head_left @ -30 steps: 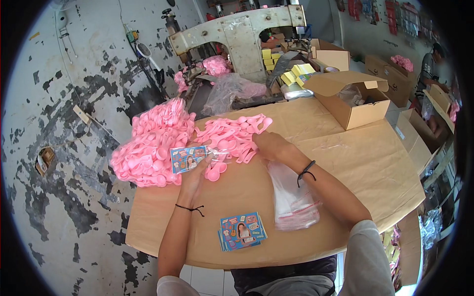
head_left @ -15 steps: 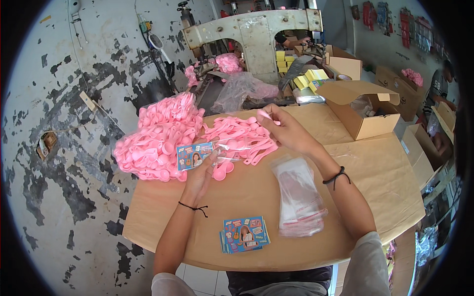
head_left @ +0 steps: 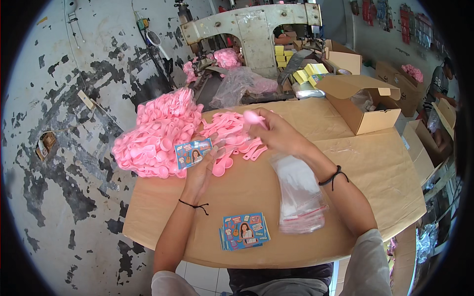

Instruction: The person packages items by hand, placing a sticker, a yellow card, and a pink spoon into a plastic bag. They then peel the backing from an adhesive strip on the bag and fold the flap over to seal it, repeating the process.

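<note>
Between the fingers of my left hand is a clear plastic bag with a printed blue card in it. My right hand pinches a pink plastic spoon by its handle, with the bowl raised above the loose pink spoons. To the left of that heap lie large clear bags packed with pink spoons. Close to my body lies a stack of blue cards. Flat clear plastic bags are piled beneath my right forearm, their reddish-edged ends toward me.
Brown paper covers the table. An open cardboard box stands at its far right. Behind the table rises a heavy metal machine, with small yellow boxes beside it. A person is at the right among cartons.
My right hand has moved left toward the bag, and the spoon's bowl now shows plainly. The left hand has barely moved, still gripping the bag with the card.
</note>
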`<state>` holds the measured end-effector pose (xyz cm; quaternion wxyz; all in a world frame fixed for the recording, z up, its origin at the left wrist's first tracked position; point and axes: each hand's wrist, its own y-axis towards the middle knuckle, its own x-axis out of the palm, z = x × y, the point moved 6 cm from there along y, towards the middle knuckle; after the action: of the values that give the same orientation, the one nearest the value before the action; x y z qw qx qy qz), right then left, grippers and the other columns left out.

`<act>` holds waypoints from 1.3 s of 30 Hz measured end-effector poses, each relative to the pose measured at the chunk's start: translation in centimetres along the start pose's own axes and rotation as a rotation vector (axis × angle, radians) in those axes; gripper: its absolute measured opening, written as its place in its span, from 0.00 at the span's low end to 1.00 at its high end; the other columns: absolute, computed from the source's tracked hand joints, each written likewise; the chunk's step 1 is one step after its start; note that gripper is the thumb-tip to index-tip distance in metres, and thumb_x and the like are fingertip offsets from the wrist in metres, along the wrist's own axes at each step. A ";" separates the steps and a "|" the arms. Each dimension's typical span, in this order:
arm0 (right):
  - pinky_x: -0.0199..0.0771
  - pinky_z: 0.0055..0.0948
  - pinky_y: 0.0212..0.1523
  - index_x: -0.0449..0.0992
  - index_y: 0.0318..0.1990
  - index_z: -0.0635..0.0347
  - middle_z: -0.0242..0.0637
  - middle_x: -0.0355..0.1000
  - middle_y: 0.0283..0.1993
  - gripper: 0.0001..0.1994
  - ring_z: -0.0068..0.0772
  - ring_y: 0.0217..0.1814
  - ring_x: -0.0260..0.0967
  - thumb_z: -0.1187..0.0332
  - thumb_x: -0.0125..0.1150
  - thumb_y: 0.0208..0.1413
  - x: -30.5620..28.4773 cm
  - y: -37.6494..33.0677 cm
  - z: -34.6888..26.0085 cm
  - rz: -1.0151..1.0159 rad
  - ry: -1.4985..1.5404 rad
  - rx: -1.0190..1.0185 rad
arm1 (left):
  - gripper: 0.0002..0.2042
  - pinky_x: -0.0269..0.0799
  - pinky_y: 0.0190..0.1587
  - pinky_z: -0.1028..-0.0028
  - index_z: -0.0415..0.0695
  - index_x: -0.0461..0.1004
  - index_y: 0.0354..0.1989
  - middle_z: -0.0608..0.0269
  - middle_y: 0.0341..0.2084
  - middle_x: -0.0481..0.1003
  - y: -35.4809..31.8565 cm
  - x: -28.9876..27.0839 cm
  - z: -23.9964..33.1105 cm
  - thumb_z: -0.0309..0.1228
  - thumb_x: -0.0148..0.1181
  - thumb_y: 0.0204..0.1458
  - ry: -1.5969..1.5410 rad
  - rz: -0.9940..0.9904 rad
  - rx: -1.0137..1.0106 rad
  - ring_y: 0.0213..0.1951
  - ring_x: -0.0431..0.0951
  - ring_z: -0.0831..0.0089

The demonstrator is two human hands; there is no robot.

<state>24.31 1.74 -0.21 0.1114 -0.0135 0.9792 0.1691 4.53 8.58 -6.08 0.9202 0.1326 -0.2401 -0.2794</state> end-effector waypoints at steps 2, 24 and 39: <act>0.70 0.27 0.46 0.63 0.60 0.67 0.38 0.72 0.45 0.25 0.26 0.48 0.69 0.58 0.54 0.63 -0.7 0.1 0.0 -0.017 -0.048 0.162 | 0.22 0.70 0.58 0.65 0.45 0.59 0.59 0.53 0.58 0.66 0.0 -1.0 0.0 0.22 0.56 0.57 0.001 0.023 -0.004 0.57 0.71 0.63; 0.72 0.23 0.43 0.74 0.46 0.63 0.34 0.76 0.41 0.10 0.19 0.39 0.70 0.71 0.60 0.59 -1.4 -1.0 -2.3 -0.162 -0.269 -0.142 | 0.29 0.62 0.66 0.61 0.43 0.51 0.66 0.52 0.63 0.60 -0.1 -0.3 -0.3 0.28 0.57 0.58 -0.277 0.009 0.009 0.65 0.60 0.53; 0.72 0.21 0.43 0.74 0.49 0.64 0.32 0.75 0.40 0.12 0.18 0.39 0.69 0.74 0.58 0.58 -0.4 -1.0 -2.9 -0.128 -0.172 -0.147 | 0.28 0.61 0.66 0.59 0.43 0.49 0.66 0.47 0.65 0.56 -0.7 1.2 0.1 0.27 0.53 0.60 -0.250 -0.070 0.007 0.65 0.60 0.53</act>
<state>24.10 -0.18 2.25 0.2043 -0.0693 0.9481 0.2336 5.06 7.33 -5.86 0.8723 0.1082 -0.3492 -0.3248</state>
